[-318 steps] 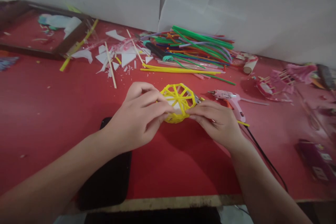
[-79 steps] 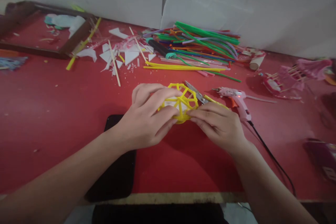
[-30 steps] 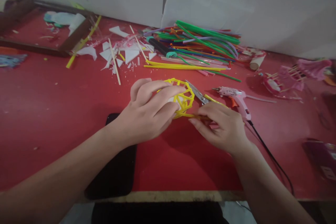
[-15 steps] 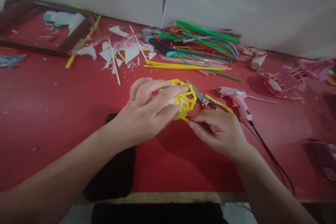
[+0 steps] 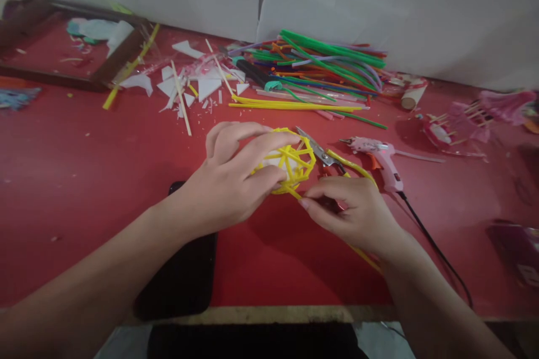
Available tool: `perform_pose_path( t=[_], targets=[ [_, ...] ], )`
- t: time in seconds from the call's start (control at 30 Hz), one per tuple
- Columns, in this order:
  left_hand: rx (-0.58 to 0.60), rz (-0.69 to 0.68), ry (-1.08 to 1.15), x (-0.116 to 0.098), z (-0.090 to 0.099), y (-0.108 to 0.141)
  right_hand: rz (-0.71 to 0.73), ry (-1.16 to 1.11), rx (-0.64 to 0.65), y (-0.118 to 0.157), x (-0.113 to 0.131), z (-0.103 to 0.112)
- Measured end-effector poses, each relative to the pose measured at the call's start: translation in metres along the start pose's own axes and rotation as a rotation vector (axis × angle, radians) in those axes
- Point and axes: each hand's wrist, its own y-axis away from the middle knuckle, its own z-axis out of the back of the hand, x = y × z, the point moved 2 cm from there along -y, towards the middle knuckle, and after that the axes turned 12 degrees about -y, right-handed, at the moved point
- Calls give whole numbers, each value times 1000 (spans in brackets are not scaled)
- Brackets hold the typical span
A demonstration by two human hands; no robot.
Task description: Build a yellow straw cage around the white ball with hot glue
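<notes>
A round openwork shape of yellow strips (image 5: 290, 158), with something white inside it, is held above the red table. My left hand (image 5: 240, 171) grips it from the left, fingers over the top and thumb on the near side. At its lower right a yellow strip (image 5: 295, 193) sticks out, its end pinched between thumb and finger of my right hand (image 5: 353, 207). Just beyond my right hand lie scissors (image 5: 322, 152) with open blades, their handles partly hidden, and a yellow stick (image 5: 351, 165).
A pink glue gun (image 5: 381, 160) with a cord lies at right. Coloured sticks (image 5: 332, 61), white scraps (image 5: 208, 88) and a dark frame (image 5: 99, 76) line the back. A black phone (image 5: 181, 280) lies under my left forearm. A pink model (image 5: 467, 118) stands far right.
The yellow shape has turned a little in my left hand, and its thumb has shifted left. A yellow length now shows below my right hand.
</notes>
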Motion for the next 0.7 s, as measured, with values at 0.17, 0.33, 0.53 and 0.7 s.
perform_pose_path(
  t=[0.17,0.33,0.53,0.7],
  targets=[
    [17,23,23,-2,-2,0,-75,-46,15,1,2,0],
    [15,29,37,-3,-3,0,-79,-107,24,-1,5,-4],
    [-11,32,30,-3,-4,0,-42,-86,-54,0,10,-22],
    [-4,24,21,-4,-3,-1,28,-11,-102,2,13,-32]
  ],
)
